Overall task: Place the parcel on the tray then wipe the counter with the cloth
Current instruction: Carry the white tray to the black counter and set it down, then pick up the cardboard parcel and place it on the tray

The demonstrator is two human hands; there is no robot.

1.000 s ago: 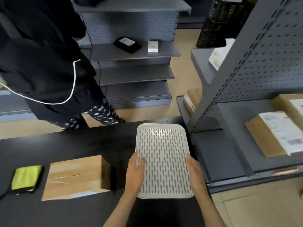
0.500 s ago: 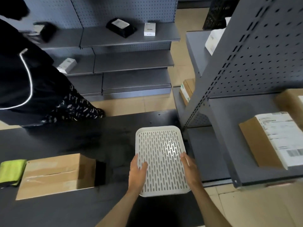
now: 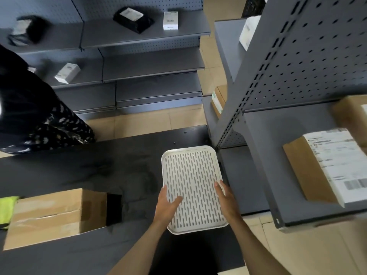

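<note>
The white slotted plastic tray point(image 3: 191, 183) is being held at its two long edges over the right part of the black worktop point(image 3: 83, 171). The left hand point(image 3: 166, 205) is lying against the tray's left rim with its thumb laid across the slotted surface, and the right hand point(image 3: 225, 197) is curled round the right rim. Whether the tray is already resting flat on the worktop cannot be told.

The step in hand is judged to be the positioning of the tray. It is best being set down flat, fully on the worktop and back from the right edge, with its near end not left overhanging, so that a load can be borne without tipping.

Nothing is being carried in the tray; only its slots are showing. The brown taped cardboard parcel point(image 3: 53, 217) is lying on the worktop well to the left of the tray, and the yellow-green cloth point(image 3: 7, 210) is lying just beyond it at the left edge of view. On the grey metal shelf point(image 3: 278, 155) to the right, a labelled brown cardboard box point(image 3: 325, 165) is being stored.
</note>
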